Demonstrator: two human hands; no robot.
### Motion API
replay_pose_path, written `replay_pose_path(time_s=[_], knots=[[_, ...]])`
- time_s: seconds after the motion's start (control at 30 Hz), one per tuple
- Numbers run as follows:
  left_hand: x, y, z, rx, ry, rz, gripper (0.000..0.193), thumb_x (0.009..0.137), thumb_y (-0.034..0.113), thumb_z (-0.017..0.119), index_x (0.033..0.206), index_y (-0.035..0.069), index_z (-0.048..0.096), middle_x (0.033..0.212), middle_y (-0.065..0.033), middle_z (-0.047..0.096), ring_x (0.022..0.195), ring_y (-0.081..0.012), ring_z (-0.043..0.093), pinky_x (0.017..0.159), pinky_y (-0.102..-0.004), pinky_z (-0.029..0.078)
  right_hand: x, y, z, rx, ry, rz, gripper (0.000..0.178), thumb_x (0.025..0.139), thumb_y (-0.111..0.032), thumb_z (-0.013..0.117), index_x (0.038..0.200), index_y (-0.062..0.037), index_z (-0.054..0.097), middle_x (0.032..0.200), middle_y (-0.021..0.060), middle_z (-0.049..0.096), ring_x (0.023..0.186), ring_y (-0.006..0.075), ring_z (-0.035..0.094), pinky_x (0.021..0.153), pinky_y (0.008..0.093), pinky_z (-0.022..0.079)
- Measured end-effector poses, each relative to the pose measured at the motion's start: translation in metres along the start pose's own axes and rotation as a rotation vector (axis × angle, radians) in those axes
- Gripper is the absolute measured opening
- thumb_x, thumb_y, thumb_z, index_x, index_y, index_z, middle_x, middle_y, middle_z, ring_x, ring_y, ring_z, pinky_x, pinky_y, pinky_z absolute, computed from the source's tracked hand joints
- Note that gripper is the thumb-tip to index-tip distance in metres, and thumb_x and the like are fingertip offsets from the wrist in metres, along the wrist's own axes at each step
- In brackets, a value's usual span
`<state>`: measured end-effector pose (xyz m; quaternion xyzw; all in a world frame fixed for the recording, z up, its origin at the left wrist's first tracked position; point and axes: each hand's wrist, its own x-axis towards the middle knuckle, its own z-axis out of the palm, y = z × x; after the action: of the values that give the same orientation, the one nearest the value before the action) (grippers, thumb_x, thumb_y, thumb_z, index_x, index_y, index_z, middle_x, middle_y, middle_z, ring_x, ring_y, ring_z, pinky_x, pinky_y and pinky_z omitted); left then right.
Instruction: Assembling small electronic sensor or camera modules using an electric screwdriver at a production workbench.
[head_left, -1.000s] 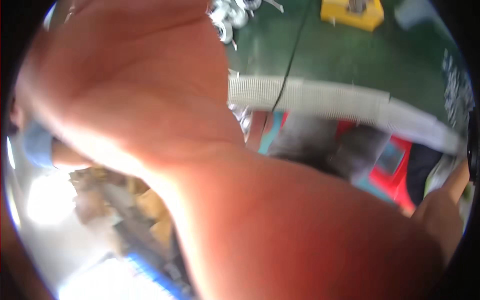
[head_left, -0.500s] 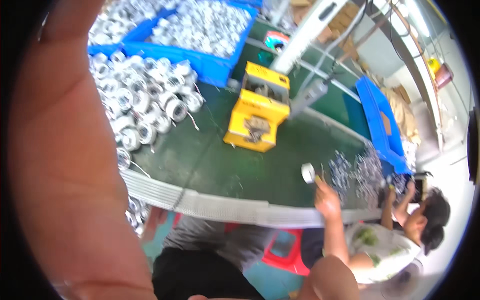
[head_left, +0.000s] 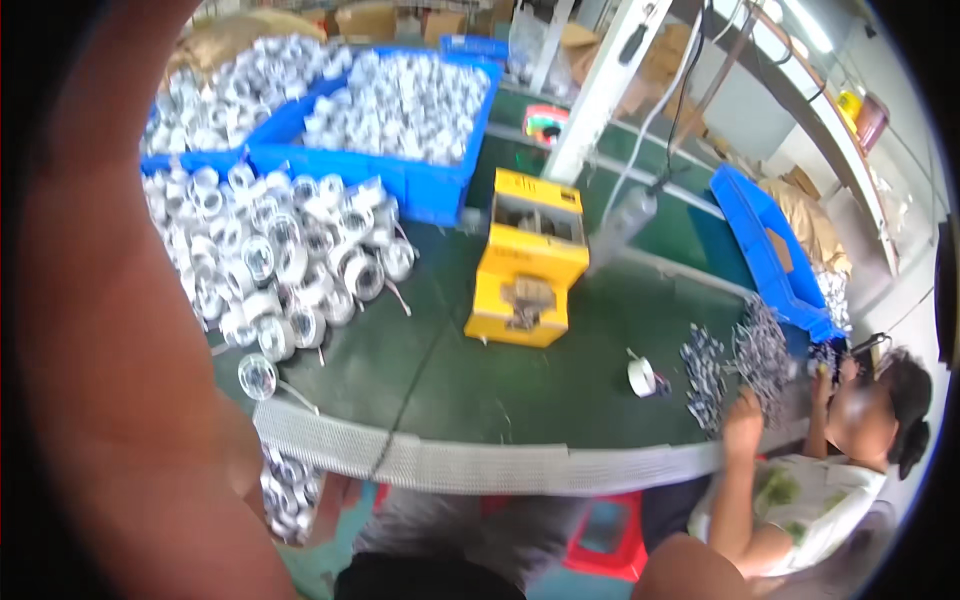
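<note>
My left hand (head_left: pixel 130 330) is very close and blurred, filling the left side; its fingers cannot be made out, nor whether it holds anything. My right hand is not in view. A rounded patch of bare skin (head_left: pixel 695 572) shows at the lower edge. Closest to my left hand is a heap of white ring-shaped parts (head_left: pixel 285 235) with clear faces and short wires. One such part (head_left: pixel 257 376) lies near the table edge. A single white round part (head_left: pixel 641 378) with wires lies farther right, near a co-worker's hand (head_left: pixel 743 425).
On the green table (head_left: pixel 520 400) stands a yellow box (head_left: pixel 525 310) with an opening. Blue bins (head_left: pixel 350 175) of white parts are behind the heap. A white post (head_left: pixel 605 95), another blue bin (head_left: pixel 765 245) and piles of small wired pieces (head_left: pixel 705 375) are rightward. A red stool (head_left: pixel 610 550) is below.
The view has shifted, so the table sits lower and the bins show more. The co-worker's hand has let go of the white round part and moved right to the small wired pieces.
</note>
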<state>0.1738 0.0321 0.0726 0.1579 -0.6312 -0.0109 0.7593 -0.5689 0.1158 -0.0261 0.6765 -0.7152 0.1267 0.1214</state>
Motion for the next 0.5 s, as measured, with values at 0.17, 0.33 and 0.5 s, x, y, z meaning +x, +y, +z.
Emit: replay_pose_path(time_s=[0.17, 0.33, 0.5], knots=[[0.047, -0.032, 0.010, -0.041, -0.156, 0.057, 0.098, 0.078, 0.065, 0.061, 0.147, 0.003, 0.028, 0.152, -0.0182, 0.030, 0.140, -0.0320, 0.032, 0.116, -0.0508, 0.023, 0.011, -0.140, -0.032, 0.133, 0.476, -0.033, 0.033, 0.092, -0.011, 0.059, 0.122, 0.0000, 0.055, 0.079, -0.0009, 0.054, 0.072, 0.0091, 0.055, 0.066, 0.0218, 0.046], [0.032, -0.003, 0.003, -0.112, -0.239, -0.009, 0.099, 0.079, 0.068, 0.057, 0.148, 0.003, 0.027, 0.153, -0.0175, 0.029, 0.141, -0.0317, 0.031, 0.116, -0.0511, 0.023, 0.040, -0.281, -0.185, 0.099, 0.951, -0.125, 0.032, 0.087, -0.009, 0.065, 0.117, 0.0006, 0.058, 0.085, 0.0026, 0.060, 0.079, 0.0114, 0.059, 0.074, 0.0233, 0.048], [0.033, 0.004, 0.081, -0.144, -0.312, -0.148, 0.100, 0.081, 0.070, 0.054, 0.149, 0.003, 0.026, 0.154, -0.0168, 0.028, 0.141, -0.0314, 0.030, 0.116, -0.0515, 0.022, 0.098, -0.278, -0.105, 0.403, 0.106, -0.004, 0.054, 0.077, -0.030, 0.077, 0.119, -0.0012, 0.061, 0.119, 0.0208, 0.060, 0.116, 0.0370, 0.055, 0.101, 0.0417, 0.042]])
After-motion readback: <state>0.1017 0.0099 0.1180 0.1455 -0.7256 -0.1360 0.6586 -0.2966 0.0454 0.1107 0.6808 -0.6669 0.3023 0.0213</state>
